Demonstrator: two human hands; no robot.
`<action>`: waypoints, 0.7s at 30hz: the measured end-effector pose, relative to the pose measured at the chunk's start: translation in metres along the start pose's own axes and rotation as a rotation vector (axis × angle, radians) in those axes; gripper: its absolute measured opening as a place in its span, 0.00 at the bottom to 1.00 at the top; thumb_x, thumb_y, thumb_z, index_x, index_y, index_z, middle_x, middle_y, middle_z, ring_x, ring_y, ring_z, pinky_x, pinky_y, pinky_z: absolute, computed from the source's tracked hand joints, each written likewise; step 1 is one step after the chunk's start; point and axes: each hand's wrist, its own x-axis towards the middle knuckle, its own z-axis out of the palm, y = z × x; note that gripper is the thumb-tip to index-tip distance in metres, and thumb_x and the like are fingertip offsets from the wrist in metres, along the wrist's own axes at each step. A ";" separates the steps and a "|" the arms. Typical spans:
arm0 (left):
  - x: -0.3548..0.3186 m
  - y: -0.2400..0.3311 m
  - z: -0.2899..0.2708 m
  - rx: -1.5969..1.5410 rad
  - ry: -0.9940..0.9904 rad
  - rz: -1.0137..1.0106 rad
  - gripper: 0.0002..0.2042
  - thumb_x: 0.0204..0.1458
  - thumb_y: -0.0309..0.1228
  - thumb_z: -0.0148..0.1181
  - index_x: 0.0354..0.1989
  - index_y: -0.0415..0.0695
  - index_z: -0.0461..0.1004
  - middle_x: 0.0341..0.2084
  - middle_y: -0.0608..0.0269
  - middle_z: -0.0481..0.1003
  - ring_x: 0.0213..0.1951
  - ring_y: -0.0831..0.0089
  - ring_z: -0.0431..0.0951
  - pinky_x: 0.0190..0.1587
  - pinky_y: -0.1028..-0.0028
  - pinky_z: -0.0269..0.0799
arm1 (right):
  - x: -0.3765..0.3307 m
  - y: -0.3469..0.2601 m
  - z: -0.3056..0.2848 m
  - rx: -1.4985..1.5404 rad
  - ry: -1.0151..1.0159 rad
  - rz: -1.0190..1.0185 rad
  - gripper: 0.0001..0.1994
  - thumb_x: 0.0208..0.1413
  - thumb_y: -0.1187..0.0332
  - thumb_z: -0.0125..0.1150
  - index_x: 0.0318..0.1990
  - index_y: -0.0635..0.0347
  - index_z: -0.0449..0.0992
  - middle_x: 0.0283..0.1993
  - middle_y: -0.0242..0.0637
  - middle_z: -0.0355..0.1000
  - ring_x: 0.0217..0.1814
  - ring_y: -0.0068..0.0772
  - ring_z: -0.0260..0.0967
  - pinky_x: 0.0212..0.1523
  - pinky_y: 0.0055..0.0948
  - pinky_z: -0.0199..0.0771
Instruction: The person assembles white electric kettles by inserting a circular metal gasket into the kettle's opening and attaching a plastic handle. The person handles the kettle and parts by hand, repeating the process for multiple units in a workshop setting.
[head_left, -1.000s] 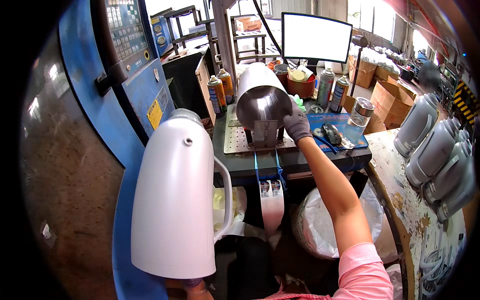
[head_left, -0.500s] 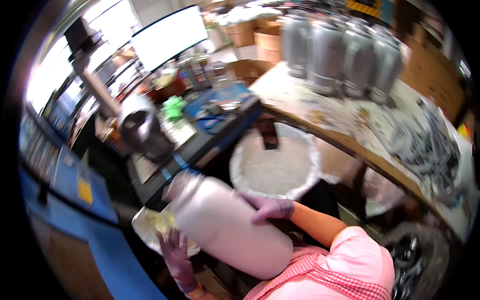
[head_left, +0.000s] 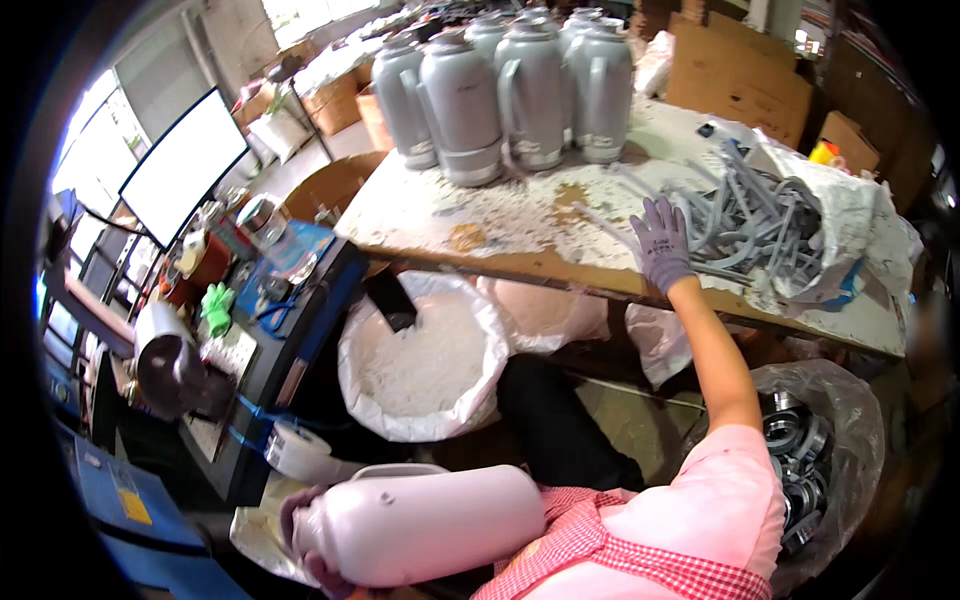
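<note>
A pale pinkish-grey thermos jug [head_left: 430,525] lies sideways in front of my body, its base against my checked apron. My gloved left hand [head_left: 292,512] wraps round its neck end, with part of the hand hidden behind the jug. Along the jug's far side runs a slim handle [head_left: 400,470]. My right hand [head_left: 662,245], in a purple-grey glove, reaches out over the white worktable [head_left: 520,215] with its fingers stretched and nothing in them. Just right of those fingers is a pile of grey curved plastic handles [head_left: 755,215], spilling from a white bag [head_left: 865,225].
Several grey thermos jugs [head_left: 460,110] stand at the table's back. Below the table edge sits a white-lined tub of pale granules [head_left: 425,360]. A clear bag of metal rings [head_left: 800,450] is at lower right. A monitor [head_left: 185,165] and a tape roll [head_left: 297,450] are left.
My right hand has left the jug and reached out to the table. My left hand has closed round the neck end. The jug has turned nearly level, and the view has swung right.
</note>
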 end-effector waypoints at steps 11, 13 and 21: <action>-0.006 0.000 0.063 1.060 -0.687 0.580 0.53 0.36 0.34 0.77 0.72 0.38 0.51 0.51 0.46 0.76 0.52 0.46 0.78 0.55 0.56 0.75 | 0.026 -0.113 -0.142 1.691 -0.035 -0.272 0.17 0.56 0.63 0.69 0.49 0.60 0.77 0.45 0.38 0.77 0.41 0.33 0.76 0.44 0.31 0.76; -0.016 -0.010 0.087 0.940 -0.597 0.649 0.47 0.38 0.37 0.77 0.69 0.37 0.59 0.50 0.45 0.77 0.46 0.46 0.81 0.51 0.55 0.78 | -0.012 -0.164 -0.181 1.471 0.128 -0.725 0.17 0.54 0.57 0.67 0.45 0.57 0.76 0.44 0.40 0.75 0.38 0.42 0.76 0.36 0.38 0.75; -0.022 0.002 0.017 0.520 -0.216 0.284 0.32 0.44 0.39 0.73 0.56 0.40 0.65 0.52 0.43 0.72 0.54 0.50 0.73 0.59 0.52 0.68 | -0.029 -0.213 -0.232 1.397 0.223 -1.090 0.19 0.43 0.49 0.67 0.33 0.54 0.73 0.39 0.35 0.72 0.41 0.42 0.73 0.42 0.43 0.73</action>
